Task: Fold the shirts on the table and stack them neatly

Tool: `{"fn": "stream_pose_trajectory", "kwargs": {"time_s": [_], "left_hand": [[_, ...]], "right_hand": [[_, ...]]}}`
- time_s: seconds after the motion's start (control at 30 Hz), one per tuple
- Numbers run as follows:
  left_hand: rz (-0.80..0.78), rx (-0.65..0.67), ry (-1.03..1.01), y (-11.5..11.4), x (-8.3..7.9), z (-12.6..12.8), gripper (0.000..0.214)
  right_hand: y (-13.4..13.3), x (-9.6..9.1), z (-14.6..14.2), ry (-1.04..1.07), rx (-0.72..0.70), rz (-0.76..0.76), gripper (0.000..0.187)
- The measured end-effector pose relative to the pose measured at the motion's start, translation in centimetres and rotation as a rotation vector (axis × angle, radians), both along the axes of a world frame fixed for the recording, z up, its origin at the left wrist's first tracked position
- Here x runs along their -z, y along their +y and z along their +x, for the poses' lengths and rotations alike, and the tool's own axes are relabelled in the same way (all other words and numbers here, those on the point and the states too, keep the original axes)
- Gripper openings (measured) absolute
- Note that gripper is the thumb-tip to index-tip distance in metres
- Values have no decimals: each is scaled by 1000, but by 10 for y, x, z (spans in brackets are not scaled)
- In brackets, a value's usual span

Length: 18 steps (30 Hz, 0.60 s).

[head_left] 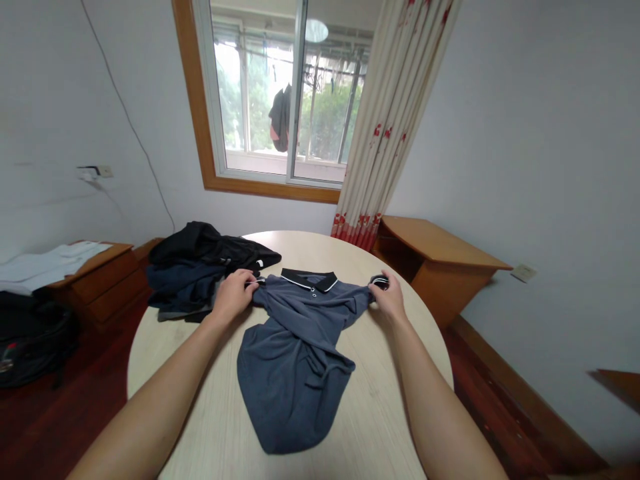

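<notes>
A grey polo shirt (305,333) with a black, white-edged collar lies front side up on the round table (210,413). Its collar points to the far side, and its body is twisted and creased, with the hem toward me. My left hand (237,293) is closed on the cuff of the sleeve at the left. At the other side, my right hand (389,297) pinches the opposite sleeve by its black-and-white cuff. Both sleeves are drawn out sideways between my hands.
A heap of dark clothes (193,273) sits on the table's left side, close to my left hand. Behind the table are a window (290,100) and a curtain (385,133). A wooden desk (440,247) stands right; a drawer cabinet (107,287) and black bag (35,340) are left.
</notes>
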State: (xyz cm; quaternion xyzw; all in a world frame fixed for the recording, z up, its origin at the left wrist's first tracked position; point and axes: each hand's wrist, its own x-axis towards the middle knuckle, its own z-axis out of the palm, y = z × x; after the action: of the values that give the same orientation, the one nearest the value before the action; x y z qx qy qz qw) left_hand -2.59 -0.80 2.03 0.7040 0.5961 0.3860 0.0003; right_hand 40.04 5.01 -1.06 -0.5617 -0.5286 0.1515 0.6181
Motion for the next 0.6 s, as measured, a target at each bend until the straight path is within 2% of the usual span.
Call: {"fn": "stream_pose_trajectory", "kwargs": {"time_s": [0.07,0.17,0.23,0.3,0.37,0.43,0.5,0.6], "left_hand": [[72,41,-16,-7,-10,8,12],[102,285,10,-23,-17,35,14],[40,504,87,-36,-16,57,17],[-41,716,169,-47,-11,77,31],[-111,852,231,-53,-4,91,39],[-162,896,266,-55,3,98,30],[-188,863,272,-54,5,99,15],[-197,736,196,-49,3,93,11]], "right_hand": [[-7,-5,-8,-209,-47,-7,46],[-17,-16,-18,-419,-65,0,45],[-23,-24,-23,-461,-127,22,42],[-28,-30,-29,-459,-267,22,39],[-33,-31,-36,-428,-413,-57,36],[-36,-29,-41,-392,-539,-205,32],[-37,-25,-45,-366,-660,-345,27],[-39,-23,-44,-375,-776,-381,22]]}}
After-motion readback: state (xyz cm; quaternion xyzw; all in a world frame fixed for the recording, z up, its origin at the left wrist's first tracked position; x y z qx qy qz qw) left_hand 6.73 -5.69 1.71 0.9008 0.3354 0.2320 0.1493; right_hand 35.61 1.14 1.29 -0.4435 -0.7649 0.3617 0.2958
